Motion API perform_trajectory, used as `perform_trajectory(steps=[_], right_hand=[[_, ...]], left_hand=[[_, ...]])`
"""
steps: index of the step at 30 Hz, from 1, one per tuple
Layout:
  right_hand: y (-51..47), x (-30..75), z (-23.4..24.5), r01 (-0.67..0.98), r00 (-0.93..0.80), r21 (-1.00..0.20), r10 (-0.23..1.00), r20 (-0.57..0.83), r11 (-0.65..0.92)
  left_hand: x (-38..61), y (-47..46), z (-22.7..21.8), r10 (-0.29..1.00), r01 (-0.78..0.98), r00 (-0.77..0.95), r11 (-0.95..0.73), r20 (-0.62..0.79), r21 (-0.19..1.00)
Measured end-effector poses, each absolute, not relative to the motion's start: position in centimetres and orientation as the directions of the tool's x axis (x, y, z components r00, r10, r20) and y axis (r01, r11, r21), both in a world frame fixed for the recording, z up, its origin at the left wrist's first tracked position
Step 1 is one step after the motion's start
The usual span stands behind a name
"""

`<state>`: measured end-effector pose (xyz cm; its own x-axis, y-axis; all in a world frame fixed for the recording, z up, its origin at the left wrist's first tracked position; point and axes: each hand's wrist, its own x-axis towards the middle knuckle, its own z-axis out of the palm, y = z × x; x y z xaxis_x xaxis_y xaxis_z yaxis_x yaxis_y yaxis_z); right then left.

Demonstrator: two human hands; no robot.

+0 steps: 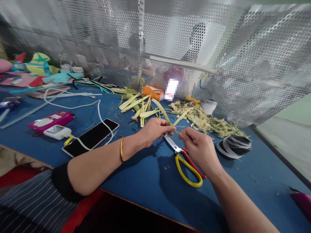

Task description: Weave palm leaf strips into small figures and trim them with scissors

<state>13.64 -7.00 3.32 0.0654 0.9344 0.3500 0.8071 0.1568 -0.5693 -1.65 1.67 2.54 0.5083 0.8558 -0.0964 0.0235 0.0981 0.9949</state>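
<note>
Above the blue table, my left hand pinches the base of some long pale-green leaf strips, which fan upward from the fingers. Close beside it, my right hand is closed with thumb and finger on the thin stem end of the same strips. Under both hands lie scissors with one yellow and one red handle, touched by neither. A heap of similar pale leaf strips rests just beyond my left hand. Past my right hand spreads a pile of dry yellowish-green plant pieces.
A black spool wound with white line stands at right. At left are a dark phone, a magenta device and a white cable. An orange packet and a lit screen are before the perforated metal partition.
</note>
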Motion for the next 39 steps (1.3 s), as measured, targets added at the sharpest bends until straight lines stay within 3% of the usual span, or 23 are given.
perform_trajectory(steps=[7, 11, 15, 19, 24, 27, 29, 31, 33, 35, 39], right_hand=[[-5.9, 14.9, 2.8, 0.654, 0.089, -0.753, 0.979, 0.181, 0.080], [-5.5, 14.8, 2.7, 0.565, 0.104, -0.821, 0.980, 0.169, 0.082], [-5.3, 14.3, 2.2, 0.326, 0.225, -0.943, 0.963, 0.145, 0.066], [-5.0, 14.0, 1.3, 0.163, 0.319, -0.982, 0.937, 0.141, 0.092], [-4.6, 14.0, 0.3, 0.233, 0.409, -0.966, 0.890, 0.203, 0.114], [-4.9, 14.4, 0.9, 0.374, 0.327, -0.927, 0.931, 0.161, 0.029], [-5.4, 14.7, 1.9, 0.604, 0.315, -0.797, 0.923, 0.220, -0.016], [-6.0, 14.8, 2.9, 0.820, 0.335, -0.573, 0.816, 0.471, -0.006], [-6.3, 14.8, 3.5, 0.901, 0.231, -0.426, 0.741, 0.630, 0.082], [-6.2, 14.6, 3.5, 0.874, 0.158, -0.455, 0.784, 0.600, 0.171], [-5.7, 14.1, 2.6, 0.602, 0.141, -0.787, 0.951, 0.273, 0.136]], left_hand=[[-2.0, 1.5, 3.5, 0.784, -0.016, 0.596, 0.229, -0.175, 0.973], [-1.9, 1.2, 3.3, 0.779, 0.013, 0.604, 0.199, -0.166, 0.980], [-1.6, 0.9, 2.5, 0.771, 0.077, 0.620, 0.126, -0.146, 0.989], [-1.4, 0.4, 2.4, 0.765, 0.129, 0.627, 0.085, -0.147, 0.988], [-1.5, 0.3, 2.8, 0.717, 0.150, 0.675, 0.097, -0.174, 0.984], [-1.6, 0.4, 2.7, 0.717, 0.176, 0.676, 0.068, -0.171, 0.982], [-1.7, 0.4, 2.5, 0.721, 0.187, 0.677, 0.028, -0.149, 0.982], [-1.6, 0.3, 2.3, 0.719, 0.186, 0.685, -0.016, -0.118, 0.982], [-1.5, 0.2, 2.1, 0.715, 0.186, 0.691, -0.035, -0.105, 0.982], [-1.3, -0.1, 2.1, 0.710, 0.194, 0.696, -0.037, -0.111, 0.980], [-1.1, -0.5, 2.4, 0.708, 0.250, 0.691, -0.043, -0.147, 0.967]])
